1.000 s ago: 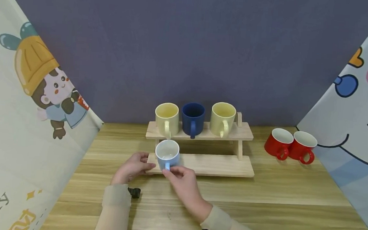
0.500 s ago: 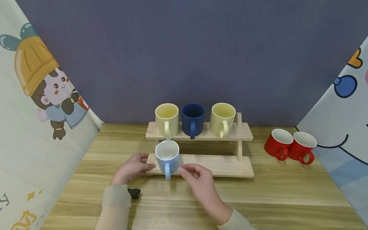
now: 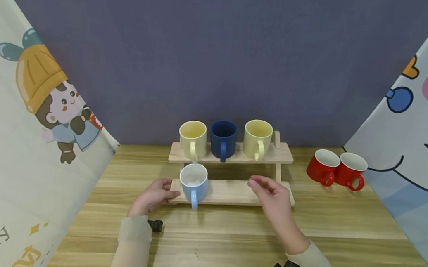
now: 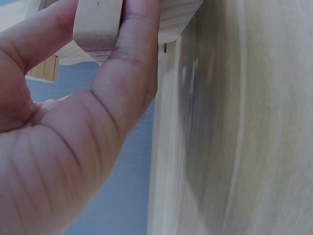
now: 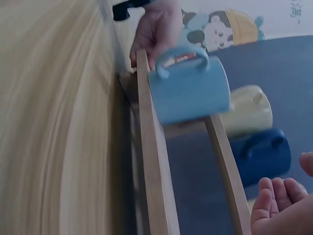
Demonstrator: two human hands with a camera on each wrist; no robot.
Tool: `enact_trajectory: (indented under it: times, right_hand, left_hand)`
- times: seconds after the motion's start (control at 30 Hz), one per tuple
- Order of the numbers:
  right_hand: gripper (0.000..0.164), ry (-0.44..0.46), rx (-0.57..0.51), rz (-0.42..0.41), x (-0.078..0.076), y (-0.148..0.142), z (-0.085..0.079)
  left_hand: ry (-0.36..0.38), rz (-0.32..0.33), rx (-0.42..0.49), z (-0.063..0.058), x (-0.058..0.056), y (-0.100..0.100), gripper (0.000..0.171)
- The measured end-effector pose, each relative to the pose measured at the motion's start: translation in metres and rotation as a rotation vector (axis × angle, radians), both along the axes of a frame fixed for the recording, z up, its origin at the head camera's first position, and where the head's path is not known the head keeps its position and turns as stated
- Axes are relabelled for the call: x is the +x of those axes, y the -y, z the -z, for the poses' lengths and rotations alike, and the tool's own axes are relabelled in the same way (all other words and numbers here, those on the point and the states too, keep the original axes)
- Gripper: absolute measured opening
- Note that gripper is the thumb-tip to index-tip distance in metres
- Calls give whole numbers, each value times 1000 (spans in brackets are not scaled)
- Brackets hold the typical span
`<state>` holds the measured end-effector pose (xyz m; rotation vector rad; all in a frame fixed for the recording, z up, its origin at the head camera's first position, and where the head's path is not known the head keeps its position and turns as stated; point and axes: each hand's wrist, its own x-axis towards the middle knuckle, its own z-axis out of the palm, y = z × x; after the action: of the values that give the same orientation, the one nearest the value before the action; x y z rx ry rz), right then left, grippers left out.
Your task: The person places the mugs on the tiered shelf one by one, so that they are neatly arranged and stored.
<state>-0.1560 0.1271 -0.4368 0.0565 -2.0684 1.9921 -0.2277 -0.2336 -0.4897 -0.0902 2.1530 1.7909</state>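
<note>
A two-tier wooden rack (image 3: 232,192) stands on the table in the head view. My left hand (image 3: 154,194) grips the left end of its lower board; in the left wrist view, fingers and thumb lie around the board end (image 4: 99,24). On the left of that lower board sits a light blue mug (image 3: 195,187), white inside, its handle facing me. Over the board's right part is my right hand (image 3: 277,202), fingers loosely bent, holding nothing and apart from the mug. The upper tier bears a pale yellow mug (image 3: 200,145), a navy mug (image 3: 218,144) and another yellow mug (image 3: 250,146).
Two red mugs, a left one (image 3: 316,169) and a right one (image 3: 343,171), stand side by side on the wood-grain table (image 3: 341,225) right of the rack. A dark backdrop (image 3: 219,59) rises behind. Printed cartoon panels flank the table on both sides.
My right hand has let go of the light blue mug's handle and moved right, away from it. The mug stays on the lower board. The left hand has kept its place.
</note>
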Motion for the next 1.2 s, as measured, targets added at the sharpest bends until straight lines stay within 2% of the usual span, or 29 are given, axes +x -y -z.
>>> enact_trajectory:
  times: [0.23,0.47,0.7,0.93,1.2]
  right_hand:
    - [31,-3,25,159,-6,-38,-2]
    - [34,-4,55,278,-12,-75,-4]
    - [36,16,110,344,-20,-117,3]
    - [37,71,48,426,-29,-162,9]
    - [41,93,162,483,-44,-205,21]
  left_hand:
    - [10,9,30,2,-1,0,74]
    - [-5,7,-8,-1,0,0,74]
    - [7,8,7,2,-1,0,74]
    - [11,4,-4,3,-2,0,73]
    - [13,5,9,1,-2,0,73]
